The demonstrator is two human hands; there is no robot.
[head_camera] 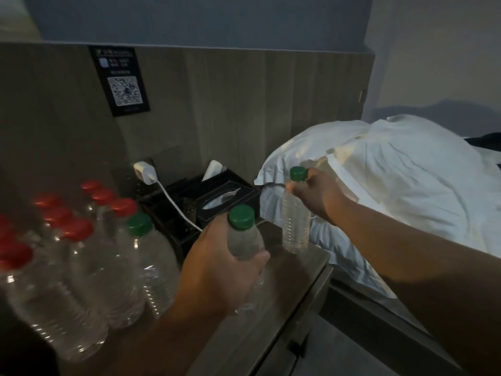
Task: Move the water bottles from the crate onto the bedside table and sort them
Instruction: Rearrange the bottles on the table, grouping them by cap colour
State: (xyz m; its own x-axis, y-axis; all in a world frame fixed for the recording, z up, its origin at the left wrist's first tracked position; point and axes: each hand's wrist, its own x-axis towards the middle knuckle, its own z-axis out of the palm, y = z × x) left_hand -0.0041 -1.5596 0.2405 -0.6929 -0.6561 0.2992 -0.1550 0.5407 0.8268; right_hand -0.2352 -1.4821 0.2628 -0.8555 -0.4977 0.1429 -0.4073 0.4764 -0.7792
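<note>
Several clear bottles with red caps (77, 229) stand grouped on the left of the bedside table (295, 270). One green-capped bottle (151, 256) stands at the right edge of that group. My left hand (219, 270) grips a second green-capped bottle (244, 234) by its body, over the table's middle. My right hand (317, 194) holds a third green-capped bottle (295, 221) by the neck, upright, its base at the table's far right corner. The crate is out of view.
A black tissue box (225, 199) and black tray sit at the table's back. A white charger (145, 172) is plugged into the wall, its cable running forward. A white pillow (393, 185) lies on the bed to the right. A QR sign (122, 82) hangs on the panel.
</note>
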